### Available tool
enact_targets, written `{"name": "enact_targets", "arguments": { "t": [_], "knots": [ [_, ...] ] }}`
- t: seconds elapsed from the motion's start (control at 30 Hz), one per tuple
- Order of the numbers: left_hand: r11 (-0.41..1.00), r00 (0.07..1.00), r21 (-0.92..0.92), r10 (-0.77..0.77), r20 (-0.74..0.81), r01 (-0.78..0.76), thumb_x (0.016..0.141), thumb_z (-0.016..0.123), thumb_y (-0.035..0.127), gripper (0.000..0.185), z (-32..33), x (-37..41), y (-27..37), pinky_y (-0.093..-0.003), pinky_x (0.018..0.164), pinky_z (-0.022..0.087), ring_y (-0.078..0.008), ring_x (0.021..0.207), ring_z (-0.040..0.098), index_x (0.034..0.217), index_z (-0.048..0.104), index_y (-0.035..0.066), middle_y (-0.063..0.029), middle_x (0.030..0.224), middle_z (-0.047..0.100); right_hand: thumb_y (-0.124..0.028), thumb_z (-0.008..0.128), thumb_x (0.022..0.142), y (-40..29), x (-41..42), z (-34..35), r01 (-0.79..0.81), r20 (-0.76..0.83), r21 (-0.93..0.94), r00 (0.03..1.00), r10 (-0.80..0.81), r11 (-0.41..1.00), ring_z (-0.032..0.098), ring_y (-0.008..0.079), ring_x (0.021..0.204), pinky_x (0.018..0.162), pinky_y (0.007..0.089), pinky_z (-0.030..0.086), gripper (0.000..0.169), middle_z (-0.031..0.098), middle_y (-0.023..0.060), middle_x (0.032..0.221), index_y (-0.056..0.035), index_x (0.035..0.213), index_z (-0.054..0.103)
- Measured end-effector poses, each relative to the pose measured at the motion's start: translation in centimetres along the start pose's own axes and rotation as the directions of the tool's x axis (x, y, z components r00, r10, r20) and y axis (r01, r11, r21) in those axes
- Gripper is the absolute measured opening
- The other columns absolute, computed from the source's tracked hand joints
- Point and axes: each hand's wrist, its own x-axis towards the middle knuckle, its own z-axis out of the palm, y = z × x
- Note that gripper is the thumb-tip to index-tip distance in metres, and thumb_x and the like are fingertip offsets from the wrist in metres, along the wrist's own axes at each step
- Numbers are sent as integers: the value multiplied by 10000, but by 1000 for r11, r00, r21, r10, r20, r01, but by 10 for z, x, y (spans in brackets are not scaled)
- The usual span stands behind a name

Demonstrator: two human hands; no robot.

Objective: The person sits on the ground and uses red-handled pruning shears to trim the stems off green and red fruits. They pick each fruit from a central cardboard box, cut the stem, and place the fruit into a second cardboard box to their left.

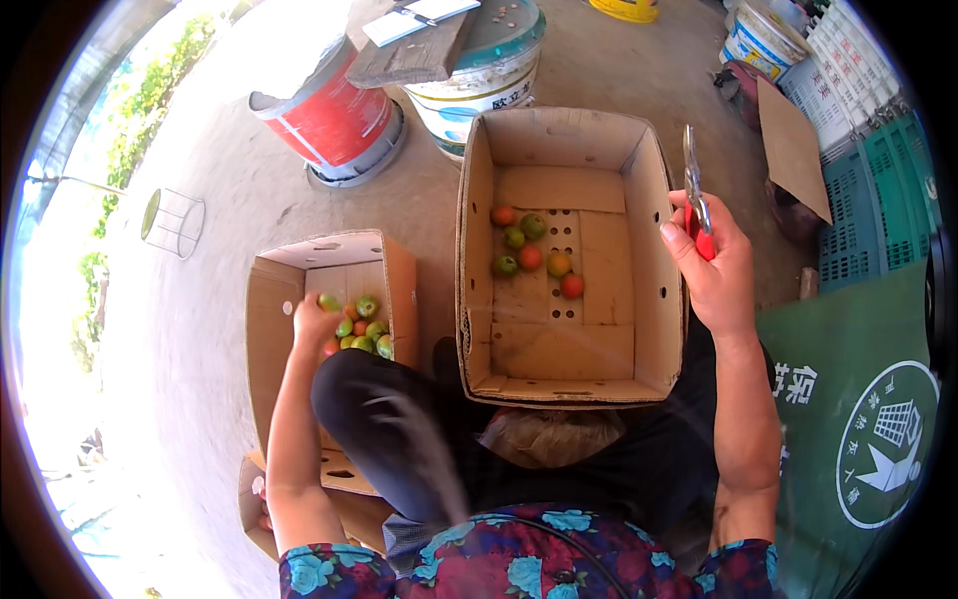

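My left hand point(317, 322) reaches into the smaller cardboard box point(400, 299) at the left, against a green tomato point(328, 302); its fingertips are blurred, so a grip is not clear. Green and reddish tomatoes point(362, 344) lie around it in that box. My right hand point(715, 262) is closed around red-handled pruning shears point(692, 180), blades pointing away from me, beside the right wall of the large cardboard box point(606, 269). Several loose tomatoes point(531, 257), red, orange and green, lie on that box's floor, mostly towards its left side.
Beyond the boxes stand a red bucket point(337, 112) and a white bucket point(479, 97) bearing a wooden board point(412, 56), paper and a pen. Teal plastic crates point(861, 217) and a large green bin point(816, 337) are at the right. A wire frame point(176, 223) lies on the floor at the left.
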Motion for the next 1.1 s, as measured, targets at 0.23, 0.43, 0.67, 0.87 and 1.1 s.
{"name": "enact_targets", "arguments": {
  "t": [0.23,0.43,0.67,0.87,1.1],
  "knots": [
    [990,994,114,-85,73,77,657,743,257,525,49,-57,8,-418,867,516,-351,976,649,1134,633,68,-198,993,681,-125,658,903,5,1,-6,-104,-7,104,994,106,989,465,48,735,678,208,407,208,524,-40,814,-35,1082,603],
    [967,995,251,-71,75,50,693,756,294,422,17,-41,39,-414,838,523,-322,958,657,1047,655,88,-167,998,682,-128,651,906,-1,0,-7,-180,19,205,983,180,962,483,60,755,690,218,408,225,539,-24,841,-31,1102,599],
    [842,842,-53,531,-96,-537,765,710,213,342,-41,-12,189,-405,805,516,-326,888,647,1058,647,47,-161,987,662,-133,644,907,-4,-5,-20,-229,20,406,970,242,885,561,104,812,737,252,439,327,588,19,896,-1,1196,568],
    [608,571,100,659,489,-787,774,678,167,461,48,-54,328,-432,919,479,-323,1121,576,1218,582,88,-149,1200,592,-121,590,921,-12,-4,-36,-242,44,566,964,264,788,570,136,855,799,270,440,353,596,71,961,50,1223,527],
    [452,372,97,575,728,-887,780,615,71,333,219,-97,362,-409,811,525,-318,1028,624,1113,604,66,-158,1180,569,-192,631,883,-13,-11,-54,-230,25,647,959,281,727,554,189,891,820,311,435,471,583,112,984,71,1250,496]
  ]
}}
